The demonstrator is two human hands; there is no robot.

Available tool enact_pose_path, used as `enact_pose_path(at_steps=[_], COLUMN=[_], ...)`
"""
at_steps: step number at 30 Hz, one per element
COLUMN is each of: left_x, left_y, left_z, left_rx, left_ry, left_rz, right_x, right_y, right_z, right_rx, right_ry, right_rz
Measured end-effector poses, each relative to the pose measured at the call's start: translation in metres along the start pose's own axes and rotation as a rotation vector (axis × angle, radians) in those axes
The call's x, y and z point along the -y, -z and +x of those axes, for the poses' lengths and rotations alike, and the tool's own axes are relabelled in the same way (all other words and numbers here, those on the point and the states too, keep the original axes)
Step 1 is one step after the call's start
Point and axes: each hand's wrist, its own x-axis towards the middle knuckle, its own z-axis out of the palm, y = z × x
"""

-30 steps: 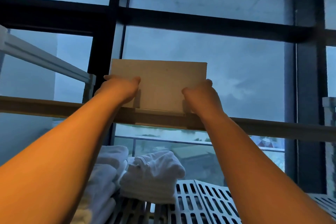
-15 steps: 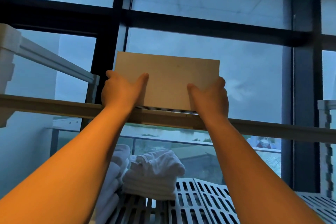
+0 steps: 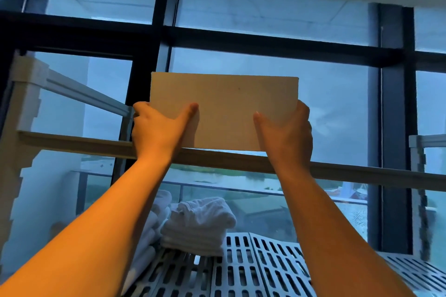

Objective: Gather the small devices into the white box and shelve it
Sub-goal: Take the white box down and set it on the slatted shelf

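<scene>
The box point(image 3: 224, 106) shows its plain pale front face, dim and beige against the bright window. It sits at the top shelf level, its lower edge at the shelf's front rail point(image 3: 217, 159). My left hand point(image 3: 159, 128) grips its lower left corner, thumb across the front. My right hand point(image 3: 287, 132) clasps the lower right corner the same way. Both arms reach up and forward. The box's inside and the small devices are hidden.
Folded white towels point(image 3: 198, 222) lie stacked on the slotted shelf point(image 3: 253, 270) below. White shelf posts point(image 3: 26, 94) stand at left and right. Dark window frames run behind the rack, and a ceiling edge crosses the top.
Both hands have lifted the box higher and pushed it further onto the top shelf. The thumbs have spread wider across its front.
</scene>
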Motion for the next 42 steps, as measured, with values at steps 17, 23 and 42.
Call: enact_pose_path(at_steps=[17,23,42], left_x=[-0.121,-0.143,-0.143], left_y=[0.036,0.056,0.133], left_z=[-0.151,-0.18,-0.279], left_rx=[-0.141,-0.129,0.112], left_ry=[-0.117,-0.13,0.015], left_rz=[0.115,0.11,0.074], right_x=[-0.018,-0.008,0.02], right_y=[0.173,0.216,0.319], right_z=[-0.024,-0.039,-0.145], right_rx=[-0.066,-0.055,0.001], right_ry=[0.02,-0.004,-0.154], right_rz=[0.213,0.231,0.039])
